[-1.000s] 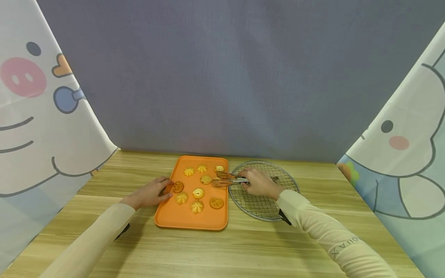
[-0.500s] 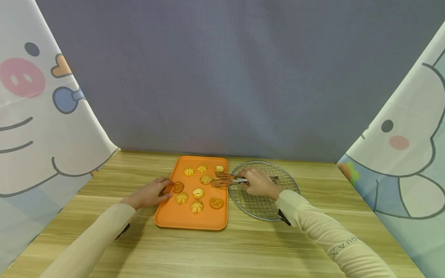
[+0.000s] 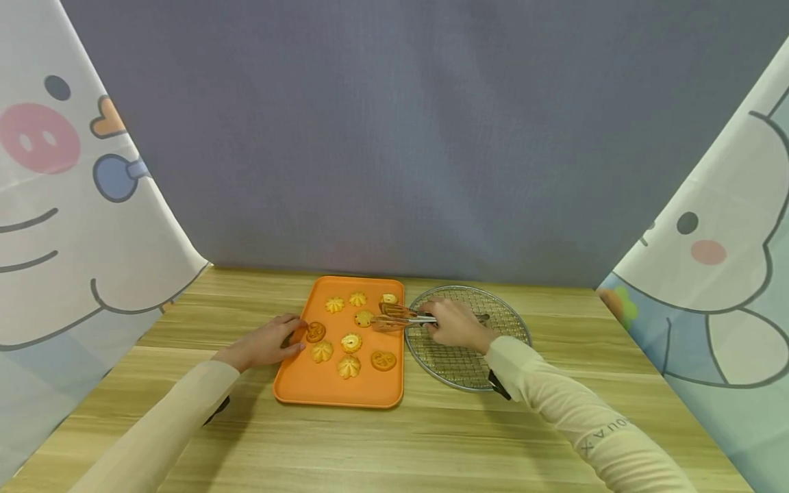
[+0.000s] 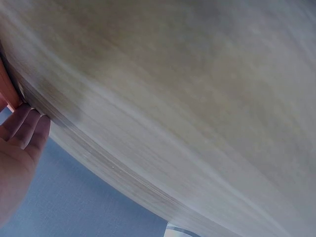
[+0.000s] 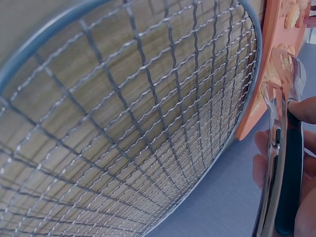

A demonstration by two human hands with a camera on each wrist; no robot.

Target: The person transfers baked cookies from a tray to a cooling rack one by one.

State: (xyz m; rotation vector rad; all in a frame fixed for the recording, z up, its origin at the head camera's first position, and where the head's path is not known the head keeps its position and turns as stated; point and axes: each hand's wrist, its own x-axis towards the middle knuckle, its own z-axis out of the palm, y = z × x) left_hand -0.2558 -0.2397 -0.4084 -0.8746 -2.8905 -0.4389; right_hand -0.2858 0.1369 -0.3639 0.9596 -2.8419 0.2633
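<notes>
My right hand [image 3: 455,323] grips a pair of tongs [image 5: 286,163] with dark handle grips, its thumb on top. The open tong heads reach over the right side of an orange tray [image 3: 370,392], close to the chip-dotted cookie [image 3: 363,318]. A cream-topped cookie [image 3: 389,298] lies just behind them. Whether a cookie sits between the heads is partly hidden. My left hand [image 3: 268,342] touches the tray's left rim beside a brown pretzel-shaped cookie [image 3: 316,332]. In the left wrist view its fingers [image 4: 37,131] lie fairly straight against the tray's side.
A round wire rack [image 3: 459,370] stands on the wooden table [image 3: 456,445] right of the tray, under my right hand. Several more cookies [image 3: 348,366] are spread over the tray. A grey-blue cloth [image 3: 394,137] hangs behind, with printed cartoon cloths at both sides.
My right hand and the tongs have shifted slightly left, bringing the tong heads a little farther over the tray. My left hand stays at the rim.
</notes>
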